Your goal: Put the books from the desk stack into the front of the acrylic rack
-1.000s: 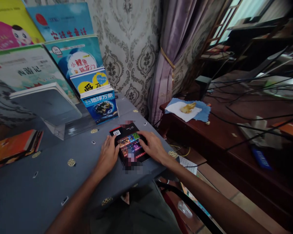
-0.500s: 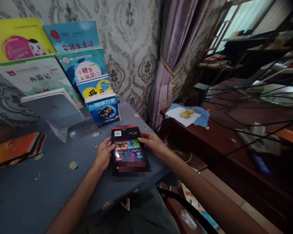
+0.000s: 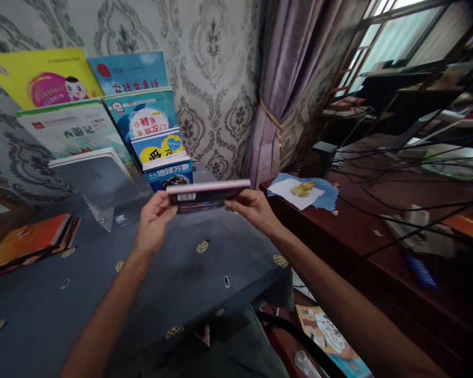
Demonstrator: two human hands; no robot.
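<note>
Above the table, a black book (image 3: 205, 198) with a barcode on its cover is raised and tipped so that its long pale edge shows along the top. My left hand (image 3: 153, 220) grips its left end, thumb on the near face. At the opposite end my right hand (image 3: 257, 211) holds it the same way, with the fingers partly hidden behind. Just beyond the book stands a blue book with a globe picture (image 3: 169, 170), its lower part covered from view. More picture books (image 3: 81, 134) lean upright in a clear stand (image 3: 112, 212) on the left.
A grey patterned cloth covers the table (image 3: 173, 283). Orange books (image 3: 27, 241) lie stacked at its left. On the brown desk (image 3: 355, 210) at right are a blue cloth (image 3: 325, 194) and tangled black cables. A colourful book (image 3: 331, 336) lies low beside the chair.
Both hands have lifted the black book off the tabletop and tilted it, so its face has turned nearly edge-on. The view has shifted slightly.
</note>
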